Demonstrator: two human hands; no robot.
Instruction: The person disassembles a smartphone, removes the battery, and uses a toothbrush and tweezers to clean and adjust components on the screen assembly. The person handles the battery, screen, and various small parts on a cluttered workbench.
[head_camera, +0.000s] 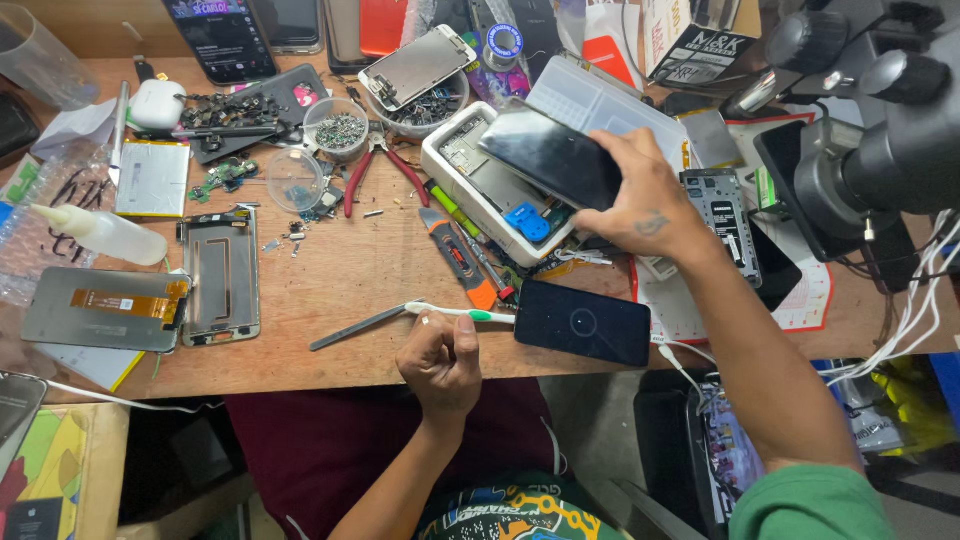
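Nearest to us, our left hand (441, 362) is curled into a loose fist at the front edge of the wooden workbench (330, 280), fingers closed around the handle of a white and green toothbrush (460, 314) whose length runs across the top of the fist. Just right of that fist, touching the brush's green end, lies a dark phone (583, 323) with its screen up. A grey metal spudger (358, 327) lies just left of the fist. Farther back from the dark phone, our right hand (645, 200) is spread and grips a black phone screen (550, 153) by its right edge, holding it tilted above a white parts tray (470, 195). Red-handled pliers (378, 165) lie left of that tray.
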